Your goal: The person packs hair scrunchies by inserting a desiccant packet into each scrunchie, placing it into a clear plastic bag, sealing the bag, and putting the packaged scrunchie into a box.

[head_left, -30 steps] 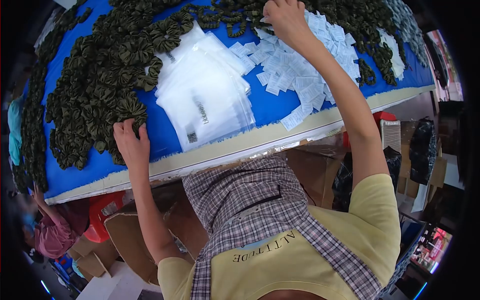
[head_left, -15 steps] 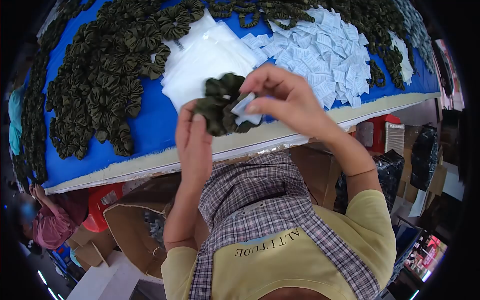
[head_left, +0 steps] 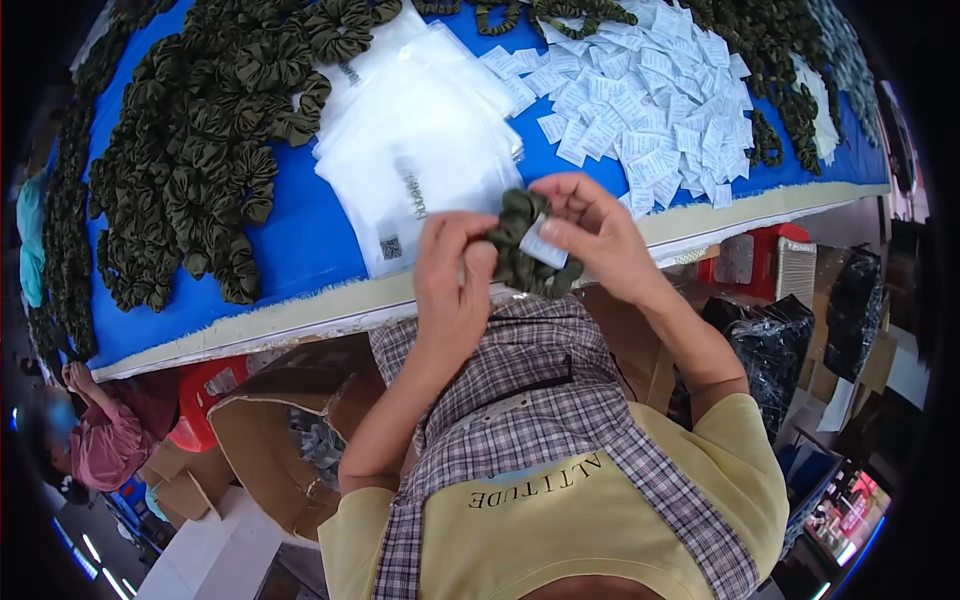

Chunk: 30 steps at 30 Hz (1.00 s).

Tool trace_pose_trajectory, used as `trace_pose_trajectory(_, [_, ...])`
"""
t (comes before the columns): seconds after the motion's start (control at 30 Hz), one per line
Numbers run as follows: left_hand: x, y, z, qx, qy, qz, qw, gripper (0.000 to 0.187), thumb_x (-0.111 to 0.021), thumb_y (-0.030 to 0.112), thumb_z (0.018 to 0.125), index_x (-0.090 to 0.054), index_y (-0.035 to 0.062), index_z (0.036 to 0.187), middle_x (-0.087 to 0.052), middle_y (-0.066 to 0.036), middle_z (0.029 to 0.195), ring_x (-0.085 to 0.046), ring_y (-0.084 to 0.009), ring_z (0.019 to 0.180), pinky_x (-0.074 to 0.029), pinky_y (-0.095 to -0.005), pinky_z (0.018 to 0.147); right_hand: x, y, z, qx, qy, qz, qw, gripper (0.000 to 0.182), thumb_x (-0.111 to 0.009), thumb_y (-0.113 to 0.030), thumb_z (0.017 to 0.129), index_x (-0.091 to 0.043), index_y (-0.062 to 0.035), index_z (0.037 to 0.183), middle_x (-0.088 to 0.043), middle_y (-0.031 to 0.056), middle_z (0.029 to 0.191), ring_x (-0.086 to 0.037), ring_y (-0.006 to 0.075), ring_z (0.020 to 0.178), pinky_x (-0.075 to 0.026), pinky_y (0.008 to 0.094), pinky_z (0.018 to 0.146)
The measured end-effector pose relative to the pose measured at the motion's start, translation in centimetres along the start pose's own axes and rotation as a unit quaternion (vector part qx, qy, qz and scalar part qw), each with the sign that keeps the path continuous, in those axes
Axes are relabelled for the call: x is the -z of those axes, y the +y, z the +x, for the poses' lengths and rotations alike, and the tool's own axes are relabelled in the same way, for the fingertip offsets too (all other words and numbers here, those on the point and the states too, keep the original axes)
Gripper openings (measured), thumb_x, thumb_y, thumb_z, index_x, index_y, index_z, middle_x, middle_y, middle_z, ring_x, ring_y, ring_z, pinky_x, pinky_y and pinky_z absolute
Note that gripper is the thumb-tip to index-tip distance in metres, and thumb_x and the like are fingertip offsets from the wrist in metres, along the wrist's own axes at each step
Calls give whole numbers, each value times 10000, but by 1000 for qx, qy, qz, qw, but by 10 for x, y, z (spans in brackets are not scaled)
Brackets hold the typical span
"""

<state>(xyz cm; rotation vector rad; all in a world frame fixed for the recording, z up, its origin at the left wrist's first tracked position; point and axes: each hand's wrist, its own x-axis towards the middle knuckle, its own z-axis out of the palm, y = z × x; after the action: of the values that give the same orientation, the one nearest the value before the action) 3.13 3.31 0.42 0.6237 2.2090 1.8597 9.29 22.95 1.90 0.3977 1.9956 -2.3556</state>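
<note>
Just over the table's front edge, a dark green scrunchie is held between my two hands, with a small white label against it. My left hand pinches the scrunchie's left side between thumb and fingers. On the other side, my right hand is closed on the scrunchie, its thumb pressing on the label. Part of the scrunchie is hidden by my fingers. Behind my hands lies a stack of clear plastic bags, the top one with a dark printed square near its corner.
Left of the bags, a large heap of dark green scrunchies covers the blue tabletop. A pile of white labels spreads at right. An open cardboard box stands below the table. Another person is at the far left.
Both hands have moved right and down toward me with the scrunchie and label. The left hand has shifted its grip into a pinch. The bag stack is more exposed.
</note>
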Motion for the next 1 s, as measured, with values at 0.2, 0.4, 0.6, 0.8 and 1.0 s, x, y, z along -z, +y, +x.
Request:
trace_pose_trajectory(0.2, [-14, -18, 30, 2, 83, 238, 968, 200, -728, 41, 833, -668, 62, 1023, -587, -80, 961, -574, -214, 784, -468, -328, 692, 15, 3, 53, 95, 109, -68, 987, 358, -721, -82, 919, -615, -10, 1253, -671, 75, 1002, -607, 124, 832, -500, 234, 758])
trace_pose_trajectory(0.4, [-7, -12, 37, 59, 53, 300, 951, 157, -732, 55, 837, -662, 80, 975, -586, -45, 888, -566, -208, 717, -457, -326, 649, 1, 12, 57, 135, 133, -244, 951, 346, -737, -105, 902, -625, -3, 1213, -664, 69, 947, -588, 139, 790, -489, 249, 726])
trace_pose_trajectory(0.6, [-8, -23, 41, 13, 90, 300, 950, 122, -733, 60, 843, -642, 88, 920, -561, -19, 809, -537, -186, 638, -435, -315, 604, -1, 13, 56, 132, 171, -245, 945, 332, -741, -109, 891, -626, 1, 1183, -650, 63, 908, -579, 156, 775, -487, 268, 714])
trace_pose_trajectory(0.8, [0, -20, 41, 48, 122, 175, 976, 92, -696, 29, 864, -624, 79, 891, -546, -24, 798, -501, -178, 614, -419, -307, 587, -20, 12, 47, 161, 177, -269, 933, 324, -734, -106, 878, -631, -10, 1170, -643, 91, 989, -580, 188, 814, -491, 299, 730])
trace_pose_trajectory(1.0, [10, -19, 36, -27, 81, 109, 990, 76, -663, 6, 881, -616, 66, 884, -555, -28, 829, -486, -174, 643, -405, -296, 589, -18, 1, 47, 205, -4, -380, 902, 347, -722, -97, 858, -610, -40, 1181, -633, 118, 1083, -585, 222, 859, -492, 333, 746])
